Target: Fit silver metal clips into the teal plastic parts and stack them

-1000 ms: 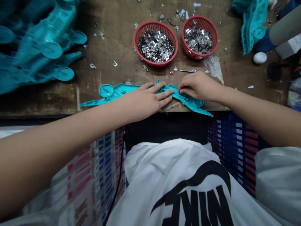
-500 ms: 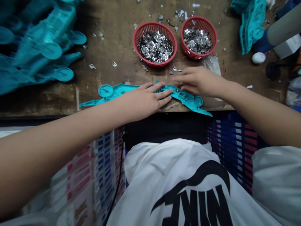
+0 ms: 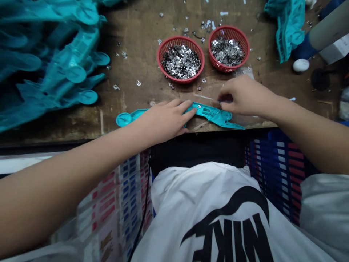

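Observation:
A long teal plastic part [image 3: 212, 112] lies across the front edge of the wooden table. My left hand [image 3: 171, 118] rests flat on its middle, fingers apart, covering that stretch. A small metal clip [image 3: 199, 106] sits on the part just right of my left fingertips. Above the part's right end, my right hand [image 3: 236, 95] is curled with fingertips pressed together; whatever it pinches is too dark and small to name. Beyond the hands stand two red baskets of metal clips, the left one [image 3: 180, 80] and the right one [image 3: 229, 68].
Several teal parts [image 3: 58, 69] are piled at the left. More teal parts [image 3: 289, 31] lie at the back right, near a grey and blue cylinder [image 3: 324, 32] and a white egg-shaped object [image 3: 301, 65]. Loose clips are scattered over the table [image 3: 141, 65].
My right hand has moved right, off the middle of the part, and its fingers have curled together. The clip on the part is now uncovered. The camera view has shifted slightly.

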The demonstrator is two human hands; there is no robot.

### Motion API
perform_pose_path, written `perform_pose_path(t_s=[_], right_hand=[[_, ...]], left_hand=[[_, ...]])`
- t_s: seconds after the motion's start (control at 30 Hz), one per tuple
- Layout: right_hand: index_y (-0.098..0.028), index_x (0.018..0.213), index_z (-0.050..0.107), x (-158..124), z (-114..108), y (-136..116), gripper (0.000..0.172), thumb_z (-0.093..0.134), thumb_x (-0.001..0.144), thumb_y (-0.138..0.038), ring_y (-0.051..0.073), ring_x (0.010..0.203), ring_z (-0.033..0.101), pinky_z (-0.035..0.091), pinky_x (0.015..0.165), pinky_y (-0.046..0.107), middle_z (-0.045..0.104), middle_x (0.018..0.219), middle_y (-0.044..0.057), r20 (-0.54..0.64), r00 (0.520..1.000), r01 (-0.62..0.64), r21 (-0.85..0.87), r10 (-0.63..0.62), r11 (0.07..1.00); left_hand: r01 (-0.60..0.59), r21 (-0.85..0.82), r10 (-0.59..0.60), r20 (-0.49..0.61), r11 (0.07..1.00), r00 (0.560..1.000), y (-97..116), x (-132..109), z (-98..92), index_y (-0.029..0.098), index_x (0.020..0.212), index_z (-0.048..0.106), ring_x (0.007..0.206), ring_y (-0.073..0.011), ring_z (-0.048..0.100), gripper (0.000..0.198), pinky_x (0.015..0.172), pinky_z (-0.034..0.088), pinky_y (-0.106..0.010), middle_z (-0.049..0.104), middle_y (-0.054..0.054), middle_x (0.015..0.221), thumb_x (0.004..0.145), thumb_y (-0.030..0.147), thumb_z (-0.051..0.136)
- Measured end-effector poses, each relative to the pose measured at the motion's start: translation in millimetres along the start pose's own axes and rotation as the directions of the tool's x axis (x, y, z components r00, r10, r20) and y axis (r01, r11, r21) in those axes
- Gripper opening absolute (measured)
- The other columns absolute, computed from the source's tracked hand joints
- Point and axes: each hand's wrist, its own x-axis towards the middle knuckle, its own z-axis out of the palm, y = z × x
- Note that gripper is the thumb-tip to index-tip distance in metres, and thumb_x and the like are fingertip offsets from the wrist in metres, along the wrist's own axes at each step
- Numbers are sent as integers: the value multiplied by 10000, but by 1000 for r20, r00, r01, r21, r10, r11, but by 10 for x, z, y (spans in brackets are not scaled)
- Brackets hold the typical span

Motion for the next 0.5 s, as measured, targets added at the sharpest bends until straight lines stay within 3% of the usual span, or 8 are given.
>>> perform_pose_path(t_s=[0.17,0.27,0.33,0.5], right_hand=[[-204,1195,1024,-38,-19,-394,285,774,1062,-239,316,944,792,501,839,418,958,1054,136,129,991,-16,-45,22,999],[-218,1163,1025,-7,80,-404,278,764,1076,-259,314,931,783,487,811,417,940,1006,127,124,992,-22,-53,28,998],[-222,1113,1016,-6,132,-388,273,751,1105,-285,314,904,762,480,791,422,912,953,135,104,995,-11,-38,15,999],[-197,1079,976,-71,206,-365,303,731,1177,-345,323,902,731,488,793,427,854,924,160,61,998,16,-20,-15,1000]], left_hand=[[43,-66,-45,-38,997,998,-23,-11,74,-7,1776,686,1675,-530,734,710,1384,665,-628,696,-387,1828,1119,224,824],[22,-94,-27,-49,995,998,-72,-3,92,90,1995,511,1787,-525,646,946,1424,638,-618,546,-324,2023,1127,253,849],[-1,-102,0,-6,995,1000,-108,18,81,185,2072,414,1793,-529,629,999,1411,646,-646,473,-242,2097,1170,329,819],[19,-113,-14,42,993,999,-139,119,69,208,2053,479,1700,-566,653,914,1365,635,-729,524,-179,2075,1219,476,739]])
